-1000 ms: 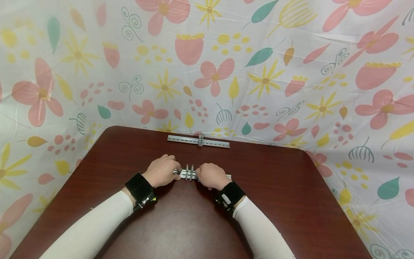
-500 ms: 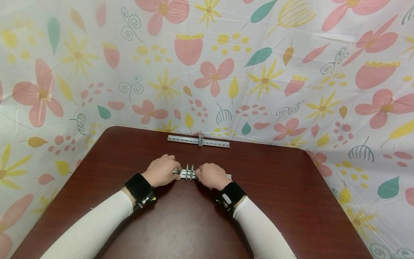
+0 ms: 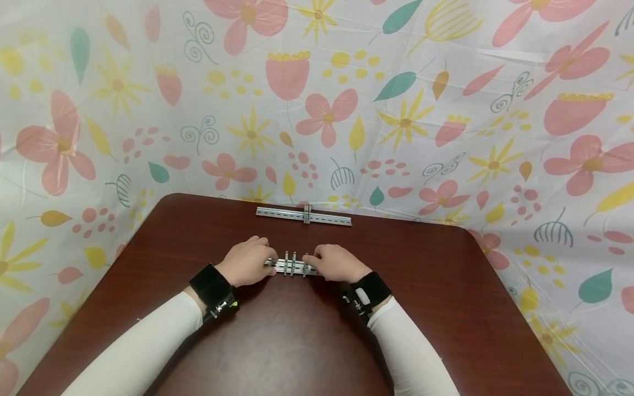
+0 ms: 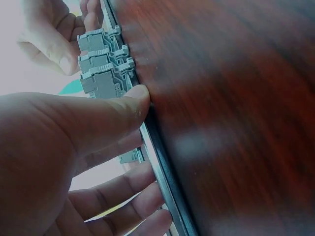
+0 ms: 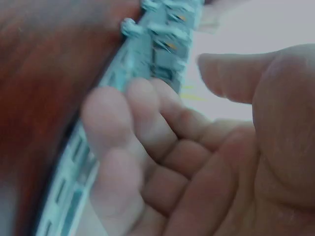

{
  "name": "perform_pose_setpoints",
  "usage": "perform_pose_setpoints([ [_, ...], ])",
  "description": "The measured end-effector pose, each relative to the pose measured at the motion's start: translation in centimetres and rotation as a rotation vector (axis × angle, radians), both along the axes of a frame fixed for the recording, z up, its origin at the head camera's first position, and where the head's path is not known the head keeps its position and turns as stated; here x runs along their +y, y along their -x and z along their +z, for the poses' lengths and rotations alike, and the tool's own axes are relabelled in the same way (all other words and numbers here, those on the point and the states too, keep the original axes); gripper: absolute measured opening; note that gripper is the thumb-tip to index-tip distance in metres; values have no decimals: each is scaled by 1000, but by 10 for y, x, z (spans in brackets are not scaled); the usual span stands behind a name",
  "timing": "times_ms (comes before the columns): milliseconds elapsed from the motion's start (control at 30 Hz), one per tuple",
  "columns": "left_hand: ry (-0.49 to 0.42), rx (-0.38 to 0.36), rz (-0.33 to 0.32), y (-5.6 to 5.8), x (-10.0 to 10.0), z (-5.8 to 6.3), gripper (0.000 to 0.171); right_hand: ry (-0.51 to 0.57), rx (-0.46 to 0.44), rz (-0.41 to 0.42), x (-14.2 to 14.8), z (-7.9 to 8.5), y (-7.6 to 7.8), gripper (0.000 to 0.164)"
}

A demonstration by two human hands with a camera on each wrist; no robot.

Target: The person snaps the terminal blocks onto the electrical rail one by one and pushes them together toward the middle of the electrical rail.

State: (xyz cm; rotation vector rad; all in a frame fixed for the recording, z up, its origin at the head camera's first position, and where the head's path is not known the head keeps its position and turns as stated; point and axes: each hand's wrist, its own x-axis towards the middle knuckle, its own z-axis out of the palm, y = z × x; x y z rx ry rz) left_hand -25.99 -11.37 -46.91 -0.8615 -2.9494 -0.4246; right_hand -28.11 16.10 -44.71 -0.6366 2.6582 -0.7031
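Note:
A slotted metal DIN rail (image 3: 299, 268) lies crosswise near the middle of the table, with three grey terminal blocks (image 4: 103, 83) standing on it. My left hand (image 3: 247, 262) holds the rail's left part, thumb on the near edge and fingers at the far side. In the head view my right hand (image 3: 342, 263) is over the rail's right part, next to the rightmost block (image 3: 305, 265). Its thumb stands apart from loosely bent fingers (image 5: 106, 115) in the right wrist view, with nothing between them. The rail's ends are partly hidden by the hands.
Farther back on the brown table (image 3: 426, 286) lies a second DIN rail (image 3: 277, 213) with grey blocks (image 3: 307, 213) around its middle. A flower-patterned curtain (image 3: 327, 110) hangs close behind the table's back edge.
My right hand has shifted right and away from the rightmost block, which now shows more, and its grip has loosened. My left hand keeps its hold on the rail.

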Motion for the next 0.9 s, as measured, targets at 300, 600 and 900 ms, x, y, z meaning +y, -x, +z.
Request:
perform_pose_setpoints([
  [300,-5,46,-26,-3,3,0,22,-12,20,123,10,2,4,19],
  [600,-28,60,-54,-3,11,-6,10,-42,95,127,-1,-11,6,19],
  [900,-33,55,-141,-5,12,-5,10,-45,148,137,-7,-16,5,20],
])
